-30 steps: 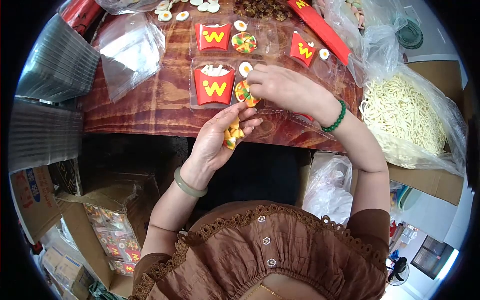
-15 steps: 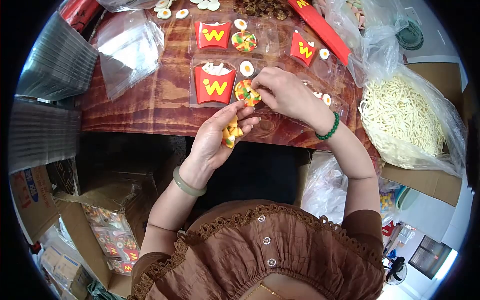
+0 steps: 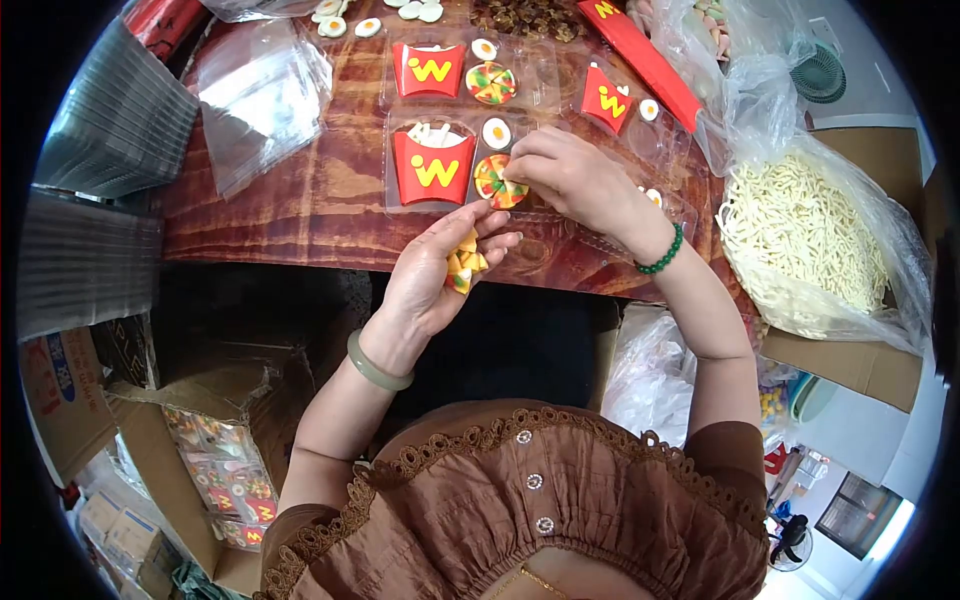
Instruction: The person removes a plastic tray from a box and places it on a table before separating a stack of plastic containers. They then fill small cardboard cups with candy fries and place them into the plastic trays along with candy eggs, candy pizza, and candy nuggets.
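Note:
My left hand (image 3: 418,275) is palm up, with its fingers curled around several small toy pizza slices (image 3: 464,266). Its fingertips are just below a clear plastic tray (image 3: 391,203). In that tray lie a red fries box (image 3: 434,172) with a yellow letter, a fried-egg piece (image 3: 496,133) and a round pizza (image 3: 492,181) made of slices. My right hand (image 3: 580,180) is closed, its fingertips pinched on a slice at the right side of this pizza. The fingers partly cover that slice.
Behind is another filled tray with a fries box (image 3: 428,72) and pizza (image 3: 491,83). At right, a bag of pale fries (image 3: 805,235) sits in a carton. Clear bags (image 3: 262,100) and stacked plastic trays (image 3: 110,130) are at left. Loose egg pieces (image 3: 368,27) lie at the back.
My right hand has moved slightly up over the pizza, and the slice at its fingertips now sits flatter in the round. The near tray has shifted slightly right. My left hand has hardly moved.

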